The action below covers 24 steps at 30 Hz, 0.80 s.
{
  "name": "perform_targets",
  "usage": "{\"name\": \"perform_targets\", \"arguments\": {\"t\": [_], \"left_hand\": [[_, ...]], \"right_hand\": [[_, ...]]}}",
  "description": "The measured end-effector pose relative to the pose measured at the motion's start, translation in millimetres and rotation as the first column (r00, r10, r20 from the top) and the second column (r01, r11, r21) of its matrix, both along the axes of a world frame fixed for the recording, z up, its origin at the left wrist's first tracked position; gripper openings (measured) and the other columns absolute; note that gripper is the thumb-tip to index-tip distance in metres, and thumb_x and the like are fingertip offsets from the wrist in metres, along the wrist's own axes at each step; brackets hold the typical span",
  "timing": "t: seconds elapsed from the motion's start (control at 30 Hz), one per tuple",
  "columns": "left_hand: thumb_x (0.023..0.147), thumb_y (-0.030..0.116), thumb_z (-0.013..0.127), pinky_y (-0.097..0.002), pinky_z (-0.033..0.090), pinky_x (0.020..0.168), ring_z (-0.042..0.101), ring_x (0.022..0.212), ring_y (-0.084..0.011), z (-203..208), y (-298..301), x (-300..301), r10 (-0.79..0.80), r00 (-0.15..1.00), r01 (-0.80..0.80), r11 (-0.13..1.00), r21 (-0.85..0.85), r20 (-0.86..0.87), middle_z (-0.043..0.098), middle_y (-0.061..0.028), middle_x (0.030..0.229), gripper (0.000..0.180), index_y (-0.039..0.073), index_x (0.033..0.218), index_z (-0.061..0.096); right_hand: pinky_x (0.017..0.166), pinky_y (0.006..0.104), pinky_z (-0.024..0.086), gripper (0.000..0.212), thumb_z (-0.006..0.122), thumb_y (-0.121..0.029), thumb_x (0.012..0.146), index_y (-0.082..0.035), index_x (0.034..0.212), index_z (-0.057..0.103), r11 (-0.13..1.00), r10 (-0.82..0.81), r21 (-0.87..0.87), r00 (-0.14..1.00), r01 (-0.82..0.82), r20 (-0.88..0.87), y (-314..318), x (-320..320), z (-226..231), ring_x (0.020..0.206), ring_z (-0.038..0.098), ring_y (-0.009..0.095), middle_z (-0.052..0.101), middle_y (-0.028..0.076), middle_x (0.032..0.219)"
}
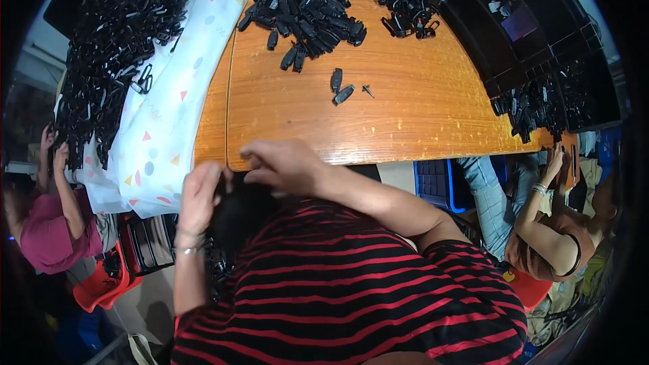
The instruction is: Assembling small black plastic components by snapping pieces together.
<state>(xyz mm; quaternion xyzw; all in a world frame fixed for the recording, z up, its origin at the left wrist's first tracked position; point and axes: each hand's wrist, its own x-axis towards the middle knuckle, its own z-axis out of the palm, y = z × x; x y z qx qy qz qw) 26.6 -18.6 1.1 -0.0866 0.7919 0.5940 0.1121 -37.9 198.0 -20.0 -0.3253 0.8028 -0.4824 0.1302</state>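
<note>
My left hand [201, 195] is at the near edge of the wooden table [324, 132], its fingers curled inward. Close by on the right, my right hand [287, 164] is bent toward it with thumb and fingers drawn together. Whatever lies between the fingers is too dark and blurred to make out. Beyond my hands, two black oval plastic casings, one [337, 80] upright in view and the other [343, 94] slanted, lie beside a small metal pin-like piece [368, 91]. A large heap of similar black casings [307, 10] covers the far middle of the table.
Black loop-shaped parts [411, 17] lie at the far right. On the left, a patterned white cloth [172, 108] carries a big pile of black parts [111, 61]. Black bins [503, 34] stand right, near more black parts [531, 111]. People sit at both sides; a blue crate [433, 186] is below.
</note>
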Motion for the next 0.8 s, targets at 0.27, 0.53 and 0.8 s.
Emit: {"name": "perform_targets", "arguments": {"t": [0.27,0.53,0.8], "left_hand": [[0.085,0.007,0.064,-0.0309,0.049,0.069,0.063,0.075,-0.023,7,-34,32,-0.197,0.952,-0.014,0.738,-0.675,-0.234,0.066,-0.0137,0.084,0.012,-0.002,0.093,0.066],[0.082,0.005,0.06,-0.0358,0.049,0.073,0.06,0.088,-0.0281,7,132,-125,-0.664,0.483,0.206,0.72,-0.663,-0.571,0.059,-0.0106,0.093,0.022,0.007,0.104,0.064],[0.081,0.009,0.055,-0.0354,0.048,0.069,0.055,0.084,-0.0251,-4,164,-170,-0.883,0.25,0.254,0.456,-0.853,-0.398,0.05,-0.01,0.086,0.013,0.005,0.092,0.061]], "right_hand": [[0.073,0.0394,0.053,0.015,0.07,-0.017,0.081,-0.006,0.091,0.071,0.752,-0.538,0.04,0.647,0.658,-0.541,136,-112,8,0.082,0.067,0.032,0.068,0.017,0.088],[0.08,0.0385,0.051,0.041,0.068,-0.035,0.085,0.001,0.105,0.068,0.539,-0.66,0.465,0.695,0.703,-0.285,142,-189,6,0.087,0.068,0.03,0.07,0.02,0.095],[0.074,0.0386,0.05,0.036,0.075,-0.032,0.078,0.001,0.086,0.064,0.587,-0.673,0.403,0.7,0.702,-0.238,143,-191,7,0.078,0.066,0.029,0.068,0.017,0.082]]}}
